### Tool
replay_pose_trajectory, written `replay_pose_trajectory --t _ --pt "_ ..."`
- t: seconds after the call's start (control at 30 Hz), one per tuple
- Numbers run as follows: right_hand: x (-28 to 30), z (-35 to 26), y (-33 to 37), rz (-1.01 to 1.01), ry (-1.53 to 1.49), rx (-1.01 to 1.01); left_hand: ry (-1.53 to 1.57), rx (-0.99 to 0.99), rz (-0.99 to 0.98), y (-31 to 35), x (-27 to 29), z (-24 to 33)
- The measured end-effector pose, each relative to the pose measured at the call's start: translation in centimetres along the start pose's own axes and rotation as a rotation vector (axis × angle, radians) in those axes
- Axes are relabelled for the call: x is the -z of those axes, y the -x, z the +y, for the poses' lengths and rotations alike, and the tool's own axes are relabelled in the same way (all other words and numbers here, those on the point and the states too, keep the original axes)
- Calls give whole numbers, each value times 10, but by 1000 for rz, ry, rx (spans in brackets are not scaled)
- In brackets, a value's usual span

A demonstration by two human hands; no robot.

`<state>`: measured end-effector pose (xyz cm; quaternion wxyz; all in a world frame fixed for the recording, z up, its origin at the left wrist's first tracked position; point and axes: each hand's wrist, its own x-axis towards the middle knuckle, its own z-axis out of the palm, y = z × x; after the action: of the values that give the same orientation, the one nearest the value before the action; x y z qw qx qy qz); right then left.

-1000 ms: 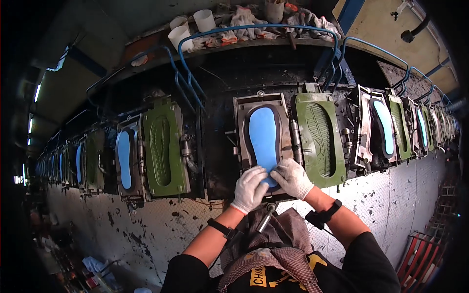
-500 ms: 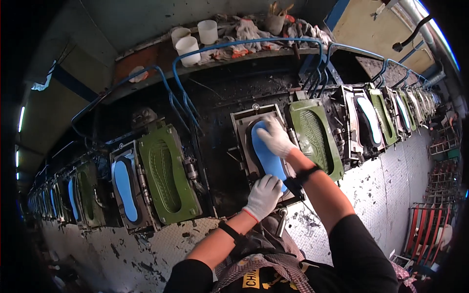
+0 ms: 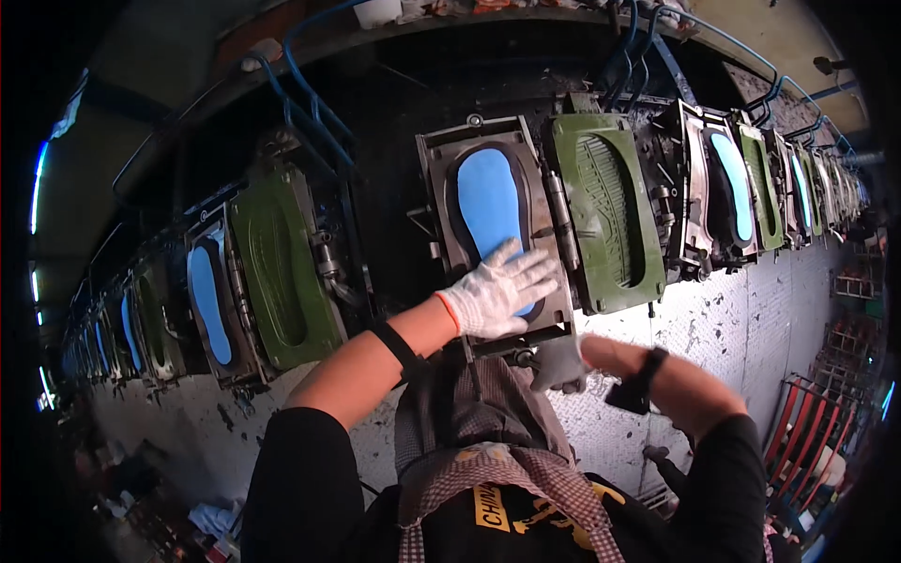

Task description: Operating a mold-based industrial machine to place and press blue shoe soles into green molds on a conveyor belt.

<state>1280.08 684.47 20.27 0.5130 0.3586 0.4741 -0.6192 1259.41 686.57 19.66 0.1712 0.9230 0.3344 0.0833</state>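
Observation:
A blue insole (image 3: 488, 192) lies in the dark, shoe-shaped recess of an opened metal mould (image 3: 438, 174) in front of me. My left hand (image 3: 497, 289), in a white knit glove with grey smudges, rests on the insole's near end with its fingers spread. At the mould's near edge, my gloved right hand (image 3: 560, 364) is closed around the spot of a metal handle, which it mostly hides. The mould's green half (image 3: 648, 220) lies folded open to the right, showing a ridged sole-shaped hollow.
To the left stands another opened mould with a green half (image 3: 249, 253) and a blue insole (image 3: 205, 300). More moulds (image 3: 727, 188) run off to both sides. Blue bent rails (image 3: 298, 70) arch behind them. A red rack (image 3: 798, 436) stands on the metal floor at right.
My right hand has left the insole's far end and come down to the mould's near edge. My left hand has slid up onto the insole's near end, its fingers now spread. The view has shifted.

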Motion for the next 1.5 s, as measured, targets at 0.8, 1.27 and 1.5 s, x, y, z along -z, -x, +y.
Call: replay_pose_trajectory --t 0.8,1.27,1.5 --pt "-1 151 69 506 -891 575 87 696 684 53 -5 71" --pt "114 282 150 1782 51 497 -124 687 223 -23 20 73" --pt "313 307 166 1792 710 -156 282 558 540 -228 12 171"
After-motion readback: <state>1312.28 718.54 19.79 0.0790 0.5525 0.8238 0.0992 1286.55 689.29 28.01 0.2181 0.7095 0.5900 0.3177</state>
